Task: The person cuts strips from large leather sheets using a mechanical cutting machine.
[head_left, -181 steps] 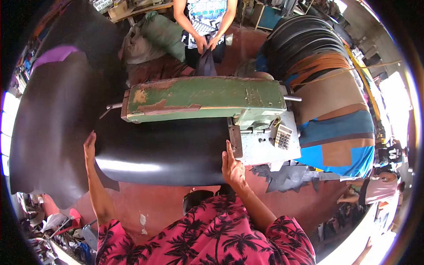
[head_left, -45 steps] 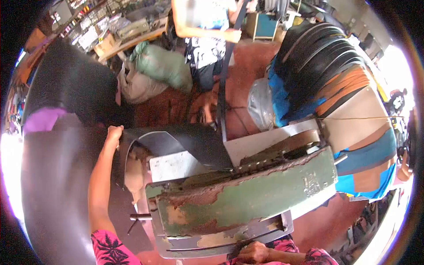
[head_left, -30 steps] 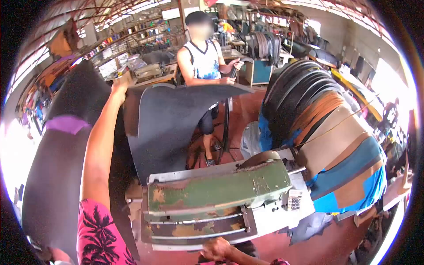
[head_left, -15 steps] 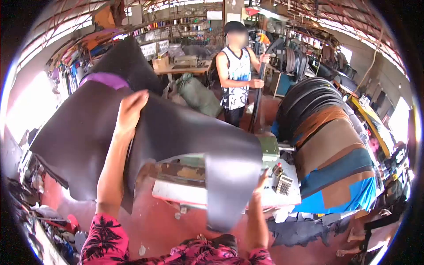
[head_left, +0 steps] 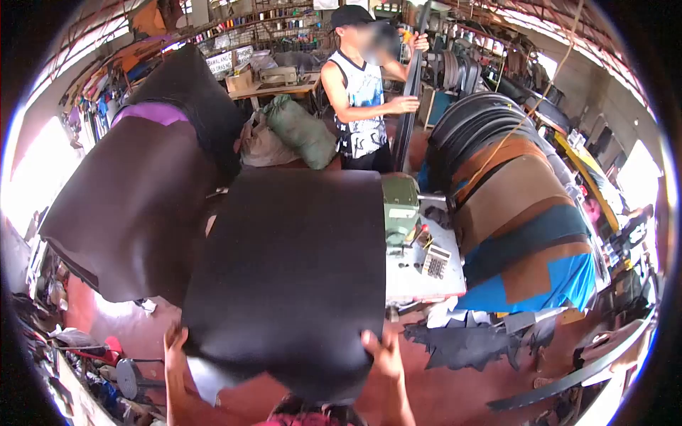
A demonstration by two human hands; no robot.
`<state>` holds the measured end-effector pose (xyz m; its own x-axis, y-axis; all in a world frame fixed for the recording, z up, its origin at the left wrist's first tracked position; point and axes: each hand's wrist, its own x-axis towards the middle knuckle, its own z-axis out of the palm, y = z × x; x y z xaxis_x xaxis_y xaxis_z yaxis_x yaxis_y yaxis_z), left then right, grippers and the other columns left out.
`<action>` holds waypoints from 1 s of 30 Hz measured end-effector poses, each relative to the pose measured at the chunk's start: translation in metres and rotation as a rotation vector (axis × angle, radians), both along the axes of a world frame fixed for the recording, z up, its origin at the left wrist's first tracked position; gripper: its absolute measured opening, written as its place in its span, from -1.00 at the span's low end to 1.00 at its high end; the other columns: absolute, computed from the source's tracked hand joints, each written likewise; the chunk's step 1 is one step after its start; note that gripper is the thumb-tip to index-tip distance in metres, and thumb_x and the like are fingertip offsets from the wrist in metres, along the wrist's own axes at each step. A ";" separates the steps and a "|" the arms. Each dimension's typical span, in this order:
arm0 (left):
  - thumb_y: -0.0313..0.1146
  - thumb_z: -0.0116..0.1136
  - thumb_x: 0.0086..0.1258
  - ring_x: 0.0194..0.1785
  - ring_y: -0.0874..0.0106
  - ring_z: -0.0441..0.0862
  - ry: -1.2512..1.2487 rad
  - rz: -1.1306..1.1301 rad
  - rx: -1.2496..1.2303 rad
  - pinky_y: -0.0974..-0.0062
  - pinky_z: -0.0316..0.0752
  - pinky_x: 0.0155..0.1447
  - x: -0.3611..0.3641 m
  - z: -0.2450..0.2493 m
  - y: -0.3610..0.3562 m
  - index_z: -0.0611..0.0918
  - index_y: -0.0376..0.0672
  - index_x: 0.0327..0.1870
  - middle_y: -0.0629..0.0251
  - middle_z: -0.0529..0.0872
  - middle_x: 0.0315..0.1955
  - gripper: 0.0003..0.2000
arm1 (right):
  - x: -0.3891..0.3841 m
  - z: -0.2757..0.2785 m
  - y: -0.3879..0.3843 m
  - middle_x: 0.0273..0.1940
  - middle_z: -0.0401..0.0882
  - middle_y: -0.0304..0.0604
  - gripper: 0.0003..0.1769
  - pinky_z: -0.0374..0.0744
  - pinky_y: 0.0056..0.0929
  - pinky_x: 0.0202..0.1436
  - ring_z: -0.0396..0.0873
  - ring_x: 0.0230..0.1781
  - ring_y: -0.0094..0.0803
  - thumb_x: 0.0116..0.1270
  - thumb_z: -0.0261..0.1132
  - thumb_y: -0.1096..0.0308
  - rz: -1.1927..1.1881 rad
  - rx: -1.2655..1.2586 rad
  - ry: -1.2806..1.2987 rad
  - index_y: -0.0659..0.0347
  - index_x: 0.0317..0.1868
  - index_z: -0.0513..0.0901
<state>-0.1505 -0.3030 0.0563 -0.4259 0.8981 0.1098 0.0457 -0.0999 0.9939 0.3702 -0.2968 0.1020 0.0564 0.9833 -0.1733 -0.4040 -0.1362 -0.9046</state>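
A large black leather sheet (head_left: 291,255) lies spread in front of me over the work table, its near part hanging down toward my body. My left hand (head_left: 175,339) grips its lower left edge. At the lower right edge, my right hand (head_left: 384,353) pinches the sheet with the thumb on top and the other fingers mostly hidden. The near edge is uneven, with a pale underside showing beside my left hand. Just right of the sheet stand a green sewing machine (head_left: 401,206) and a calculator (head_left: 436,262) on the white tabletop (head_left: 419,287).
Dark brown leather (head_left: 135,213) drapes over a stack at left, with a purple piece (head_left: 150,113) on it. Piled hides (head_left: 522,192) fill the right. A person (head_left: 362,99) stands behind the table holding a long black strip (head_left: 406,121). Dark scraps (head_left: 469,346) lie on the floor.
The black sheet has gone from raised and folded to spread flat over the table. Both hands have come down to its near corners. The person behind has shifted left in view.
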 end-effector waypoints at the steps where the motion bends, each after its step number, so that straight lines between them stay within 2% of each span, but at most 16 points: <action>1: -0.33 0.03 0.54 0.06 0.47 0.55 -0.079 -0.017 -0.098 0.52 0.40 0.17 -0.007 -0.012 -0.005 0.57 -0.34 0.08 0.32 0.67 -0.09 -0.73 | 0.020 -0.051 -0.017 0.14 0.58 -0.24 -0.59 0.35 -0.38 0.34 0.44 0.20 -0.45 0.36 0.33 0.45 0.198 0.049 -0.115 0.38 0.19 0.57; 3: -0.25 0.02 0.54 0.04 0.47 0.56 -0.212 -0.090 -0.311 0.51 0.41 0.12 -0.017 -0.029 0.024 0.58 -0.27 0.08 0.33 0.67 -0.13 -0.71 | 0.056 -0.057 -0.014 0.08 0.62 -0.16 -0.58 0.42 -0.38 0.26 0.49 0.12 -0.45 0.37 0.37 0.33 0.636 0.065 -0.265 0.36 0.17 0.60; 4: -0.22 0.02 0.54 0.03 0.47 0.57 -0.236 -0.144 -0.397 0.50 0.42 0.10 -0.016 -0.039 0.058 0.58 -0.24 0.08 0.33 0.68 -0.15 -0.70 | 0.068 -0.102 0.013 -0.01 0.65 -0.18 -0.63 0.42 -0.36 0.24 0.50 0.05 -0.45 0.39 0.34 0.32 0.426 0.187 -0.167 0.37 0.11 0.61; 6: -0.14 0.01 0.55 0.01 0.46 0.58 -0.110 -0.211 -0.450 0.49 0.44 0.05 -0.006 -0.059 0.128 0.59 -0.18 0.08 0.34 0.68 -0.19 -0.68 | 0.048 -0.070 0.076 -0.03 0.63 -0.11 -0.46 0.46 -0.34 0.14 0.51 -0.01 -0.37 0.37 0.35 0.10 0.150 -0.077 0.038 0.35 0.16 0.53; 8: -0.17 0.14 0.49 -0.05 0.57 0.54 0.452 -0.192 -0.270 0.55 0.42 0.03 -0.003 -0.090 0.183 0.64 -0.10 -0.02 0.41 0.64 -0.25 -0.77 | 0.023 -0.032 0.132 0.03 0.60 -0.09 -0.38 0.45 -0.34 0.16 0.51 0.03 -0.33 0.38 0.33 0.00 -0.096 -0.240 -0.064 0.35 0.21 0.50; 11: -0.08 0.29 0.39 0.06 0.53 0.45 0.042 -0.055 -0.048 0.34 0.24 0.28 0.051 -0.052 0.180 0.66 -0.14 -0.08 0.42 0.64 -0.11 -0.68 | 0.020 -0.056 0.138 0.14 0.55 -0.10 -0.33 0.40 -0.34 0.28 0.48 0.14 -0.30 0.37 0.35 0.01 -0.217 -0.141 -0.271 0.37 0.26 0.48; 12: -0.13 0.17 0.48 0.10 0.52 0.50 -0.036 -0.276 -0.227 0.32 0.25 0.30 0.056 -0.016 0.150 0.68 -0.16 -0.11 0.39 0.68 -0.07 -0.73 | 0.021 -0.058 0.125 0.18 0.53 -0.09 -0.29 0.36 -0.34 0.33 0.46 0.18 -0.28 0.34 0.38 0.01 -0.228 0.007 -0.280 0.39 0.29 0.45; 14: -0.16 0.15 0.48 0.12 0.48 0.50 0.111 -0.848 -0.328 0.33 0.27 0.31 0.126 0.002 0.058 0.65 -0.18 -0.04 0.35 0.66 -0.03 -0.73 | 0.020 -0.038 0.069 0.12 0.54 -0.07 -0.32 0.46 -0.37 0.20 0.48 0.10 -0.35 0.31 0.43 0.06 -0.276 -0.262 -0.531 0.34 0.27 0.46; 17: -0.20 0.12 0.49 0.15 0.41 0.52 0.214 -1.628 -0.067 0.34 0.29 0.33 0.213 0.017 -0.050 0.60 -0.21 0.06 0.30 0.64 0.04 -0.71 | 0.041 -0.056 0.001 0.13 0.55 -0.24 -0.45 0.39 -0.41 0.26 0.43 0.14 -0.48 0.23 0.44 0.41 0.151 0.106 -0.340 0.29 0.22 0.50; 19: -0.23 0.10 0.50 0.17 0.37 0.52 0.201 -1.527 -0.134 0.34 0.31 0.34 0.189 0.020 -0.030 0.57 -0.23 0.12 0.26 0.63 0.09 -0.68 | 0.040 -0.040 0.005 0.16 0.52 -0.20 -0.41 0.40 -0.41 0.24 0.46 0.13 -0.45 0.29 0.39 0.34 0.100 0.203 -0.163 0.32 0.29 0.45; 22: -0.27 0.07 0.51 0.20 0.31 0.53 0.057 -0.699 -0.286 0.35 0.33 0.36 0.088 0.024 0.109 0.52 -0.26 0.22 0.21 0.60 0.16 -0.64 | 0.028 -0.014 0.051 0.27 0.49 -0.10 -0.31 0.40 -0.41 0.25 0.48 0.16 -0.33 0.41 0.30 0.13 -0.116 -0.029 0.019 0.35 0.40 0.34; 24: -0.30 0.05 0.51 0.22 0.27 0.54 0.061 -0.315 -0.180 0.36 0.35 0.37 0.068 0.014 0.164 0.49 -0.28 0.29 0.18 0.59 0.21 -0.60 | 0.007 -0.002 0.074 0.27 0.49 -0.15 -0.44 0.36 -0.37 0.31 0.41 0.23 -0.36 0.41 0.31 0.25 -0.182 0.088 -0.343 0.39 0.30 0.43; 25: -0.32 0.04 0.51 0.23 0.25 0.55 0.026 -0.285 -0.134 0.36 0.36 0.37 0.070 0.004 0.166 0.48 -0.29 0.32 0.16 0.58 0.23 -0.58 | 0.004 -0.013 0.083 0.25 0.51 -0.15 -0.42 0.37 -0.39 0.29 0.42 0.20 -0.37 0.41 0.33 0.23 -0.228 0.125 -0.535 0.41 0.30 0.43; 26: -0.29 0.06 0.51 0.26 0.26 0.53 -0.090 -0.333 -0.079 0.36 0.33 0.39 0.058 -0.012 0.157 0.49 -0.25 0.32 0.16 0.56 0.25 -0.58 | 0.011 -0.027 0.074 0.18 0.55 -0.14 -0.42 0.39 -0.39 0.26 0.44 0.14 -0.37 0.40 0.36 0.21 -0.173 -0.043 -0.543 0.45 0.26 0.46; 28: -0.25 0.12 0.49 0.32 0.29 0.48 -0.332 -0.434 0.019 0.37 0.29 0.43 0.034 -0.045 0.138 0.50 -0.16 0.33 0.16 0.52 0.29 -0.57 | 0.009 -0.033 0.033 0.16 0.56 -0.12 -0.42 0.39 -0.40 0.28 0.46 0.15 -0.38 0.39 0.37 0.27 -0.165 0.092 -0.384 0.46 0.28 0.43; 30: -0.23 0.10 0.51 0.31 0.34 0.49 -0.672 -0.545 -0.129 0.41 0.31 0.41 0.021 0.012 0.094 0.46 -0.19 0.35 0.16 0.49 0.32 -0.55 | -0.003 -0.018 0.002 0.17 0.55 -0.11 -0.42 0.39 -0.41 0.28 0.45 0.17 -0.39 0.40 0.36 0.30 -0.028 0.082 -0.300 0.45 0.29 0.41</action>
<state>-0.1294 -0.2093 0.0687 0.1284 0.9837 -0.1262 -0.5751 0.1775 0.7986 0.3672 -0.2953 0.0840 0.1201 0.9906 -0.0651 -0.1194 -0.0507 -0.9915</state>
